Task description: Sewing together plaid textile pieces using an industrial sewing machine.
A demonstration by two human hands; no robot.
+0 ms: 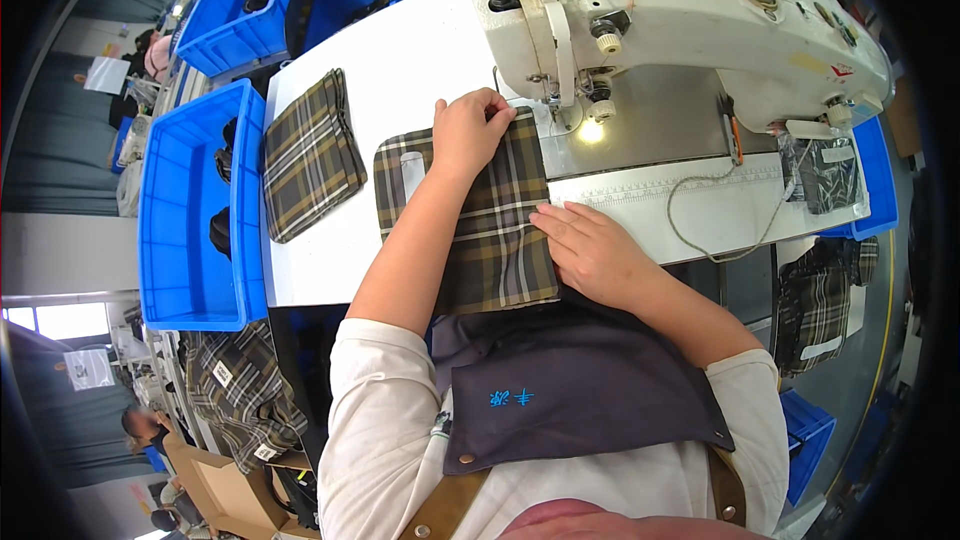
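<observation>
- Our left hand [466,140] has its fingers bent in, thumb and fingertips at the far right corner of the plaid cloth [500,250]; we cannot tell whether they pinch it.
- Our right hand [598,252] is relaxed and flattish, fingers slightly parted, the tips resting on the cloth's right edge and grasping nothing.
- The plaid cloth lies flat beneath our left hand and forearm, reaching from there toward our body, with a pale strip [412,175] just left of that wrist.
- Left of our left hand, on the white table [400,80], we have a folded plaid stack [315,155].
- Just right of our left hand stands the sewing machine [700,30].
- Beyond our right hand, farther right, a grey cord [678,230] curls.
</observation>
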